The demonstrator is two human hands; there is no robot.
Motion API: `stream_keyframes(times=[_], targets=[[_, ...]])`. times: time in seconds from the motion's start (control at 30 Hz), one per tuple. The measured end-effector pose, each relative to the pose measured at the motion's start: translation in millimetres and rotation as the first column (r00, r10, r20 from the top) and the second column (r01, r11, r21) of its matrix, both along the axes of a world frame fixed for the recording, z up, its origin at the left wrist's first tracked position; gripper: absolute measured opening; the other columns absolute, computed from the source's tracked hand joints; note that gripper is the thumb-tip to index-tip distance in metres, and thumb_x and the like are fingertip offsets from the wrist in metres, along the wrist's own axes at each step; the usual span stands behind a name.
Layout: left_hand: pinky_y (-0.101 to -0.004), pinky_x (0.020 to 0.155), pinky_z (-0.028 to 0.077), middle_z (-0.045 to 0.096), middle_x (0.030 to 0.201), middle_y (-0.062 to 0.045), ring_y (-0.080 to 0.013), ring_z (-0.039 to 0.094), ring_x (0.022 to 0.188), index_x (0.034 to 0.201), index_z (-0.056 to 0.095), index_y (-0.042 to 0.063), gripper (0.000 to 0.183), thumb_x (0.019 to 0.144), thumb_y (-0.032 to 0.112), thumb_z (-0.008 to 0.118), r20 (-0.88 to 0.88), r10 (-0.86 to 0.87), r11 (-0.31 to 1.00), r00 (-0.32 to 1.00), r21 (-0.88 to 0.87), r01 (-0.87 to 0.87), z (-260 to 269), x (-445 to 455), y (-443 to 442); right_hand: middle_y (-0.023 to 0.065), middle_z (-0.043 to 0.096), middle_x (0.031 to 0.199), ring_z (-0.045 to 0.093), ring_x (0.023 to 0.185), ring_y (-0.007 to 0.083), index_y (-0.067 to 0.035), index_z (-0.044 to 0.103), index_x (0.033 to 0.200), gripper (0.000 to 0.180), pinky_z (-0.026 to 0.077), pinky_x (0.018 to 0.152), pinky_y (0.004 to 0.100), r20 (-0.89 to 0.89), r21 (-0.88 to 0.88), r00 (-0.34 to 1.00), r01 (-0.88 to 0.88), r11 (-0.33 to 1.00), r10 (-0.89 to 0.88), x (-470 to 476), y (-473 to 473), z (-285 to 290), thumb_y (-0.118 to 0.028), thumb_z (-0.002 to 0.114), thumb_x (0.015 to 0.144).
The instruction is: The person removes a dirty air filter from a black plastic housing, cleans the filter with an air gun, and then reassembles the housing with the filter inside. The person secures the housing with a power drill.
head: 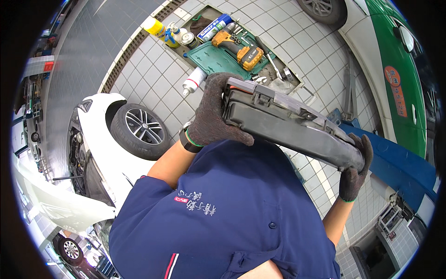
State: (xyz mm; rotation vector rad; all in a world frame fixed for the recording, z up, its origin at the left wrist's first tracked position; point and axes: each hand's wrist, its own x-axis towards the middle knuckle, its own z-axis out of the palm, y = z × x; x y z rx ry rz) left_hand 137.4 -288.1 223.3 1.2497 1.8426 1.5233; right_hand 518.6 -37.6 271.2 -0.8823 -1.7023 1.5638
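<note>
In front of my chest a long car lamp assembly [278, 123], with a black plastic housing and a translucent lens edge, is held between both hands. My left hand [216, 111], in a dark knit glove, grips its left end, the thumb across the near face of the housing. At the other end, my right hand [359, 165], gloved alike, clasps the corner with the fingers behind it. A bit of red shows at the lens near my left hand. The lamp's front face is turned away from view.
Beyond the lamp, a tool tray [296, 78] carries a cordless impact wrench [240, 50], a green socket case [216, 57], spray cans and a ratchet [273, 66]. A white car [104, 139] with its hood raised stands left. Right are a blue lift arm [393, 153] and a green-and-white car [393, 42].
</note>
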Motion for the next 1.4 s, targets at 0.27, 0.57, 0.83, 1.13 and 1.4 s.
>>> stream_keyframes(times=[0.27,0.57,0.83,1.13,1.4], targets=[[-0.0502,0.116,0.046,0.057,0.139,-0.014,-0.0356,0.054,0.13,0.147,0.055,0.006,0.136,0.037,0.06,0.114,-0.266,0.018,0.999,0.964,0.035,-0.009,17.5,7.9,4.1,0.0267,0.063,0.151,0.06,0.144,0.0403,-0.002,0.064,0.139,0.059,0.045,0.126,0.0555,-0.059,0.041,0.997,-0.046,0.998,0.048,6.6,16.9,-14.6,-0.05,0.074,0.105],[-0.045,0.111,0.047,0.053,0.138,-0.012,-0.031,0.054,0.125,0.148,0.054,0.007,0.128,0.042,0.049,0.115,-0.144,0.04,0.996,0.989,-0.071,-0.051,-40.1,44.6,14.8,0.026,0.07,0.141,0.065,0.134,0.0376,-0.003,0.069,0.123,0.043,0.048,0.122,0.0529,0.043,0.124,0.999,-0.009,0.992,0.004,15.0,41.6,-24.3,-0.041,0.075,0.105],[-0.0468,0.118,0.05,0.053,0.144,-0.014,-0.0316,0.057,0.137,0.154,0.049,0.009,0.126,0.049,0.035,0.114,0.152,0.107,0.896,0.983,-0.444,-0.029,-85.1,72.5,-1.5,0.0233,0.076,0.129,0.072,0.122,0.034,0.001,0.074,0.119,0.025,0.054,0.114,0.0465,0.282,0.24,0.959,-0.087,0.967,0.016,1.4,58.2,-55.7,-0.02,0.062,0.113],[-0.042,0.117,0.051,0.068,0.142,-0.015,-0.026,0.064,0.133,0.153,0.054,0.001,0.089,0.082,0.029,0.099,0.508,0.394,0.838,0.766,-0.541,-0.072,-132.8,73.0,3.6,0.0203,0.079,0.109,0.076,0.098,0.0343,0.002,0.082,0.111,0.052,0.058,0.09,0.0419,0.68,0.099,0.732,-0.15,0.984,0.043,-131.5,139.9,-127.0,-0.046,0.061,0.11],[-0.0399,0.118,0.049,0.071,0.145,-0.017,-0.026,0.066,0.133,0.154,0.057,-0.006,0.087,0.097,0.053,0.088,0.585,0.591,0.784,0.555,-0.578,-0.226,-181.5,54.8,0.7,0.029,0.078,0.094,0.076,0.069,0.0428,0.013,0.075,0.115,0.077,0.063,0.066,0.057,0.877,-0.279,0.376,-0.104,0.955,0.297,-273.9,182.7,-221.8,-0.062,0.068,0.101]])
